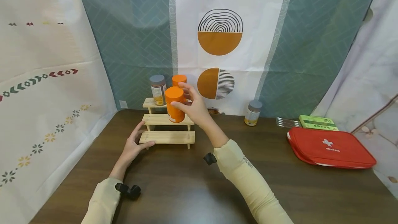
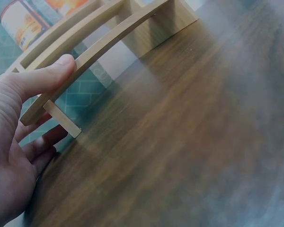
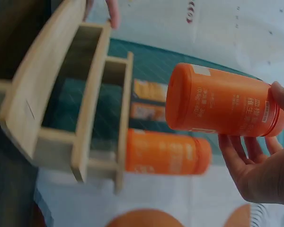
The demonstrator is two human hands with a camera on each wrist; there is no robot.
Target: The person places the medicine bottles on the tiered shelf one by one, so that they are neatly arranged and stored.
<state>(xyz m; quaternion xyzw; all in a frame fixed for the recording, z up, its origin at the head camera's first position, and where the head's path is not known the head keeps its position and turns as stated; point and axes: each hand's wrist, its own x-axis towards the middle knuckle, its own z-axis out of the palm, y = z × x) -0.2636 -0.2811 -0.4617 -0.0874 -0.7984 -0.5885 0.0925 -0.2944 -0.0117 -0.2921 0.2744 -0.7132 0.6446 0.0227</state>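
Observation:
In the head view my right hand (image 1: 197,108) grips an orange bottle (image 1: 175,108) by its lidded end, holding it up in front of a three-step wooden stand (image 1: 168,137). The right wrist view shows thumb and fingers on opposite sides of that bottle, its base pointing at the stand. My left hand (image 1: 132,149) holds the stand's left end; its thumb (image 2: 57,73) lies over the lowest step's edge and the other fingers reach behind. On the top step stand a grey-lidded bottle (image 1: 158,91) and a second orange bottle (image 3: 165,152), partly hidden in the head view.
Another grey-lidded bottle (image 1: 253,113) stands on the brown table (image 1: 174,182) near the back curtain. To the right lie a red first-aid pouch (image 1: 331,148), a green box (image 1: 318,122) and some thin packaged sticks (image 1: 287,122). Patterned cloths hang around the table.

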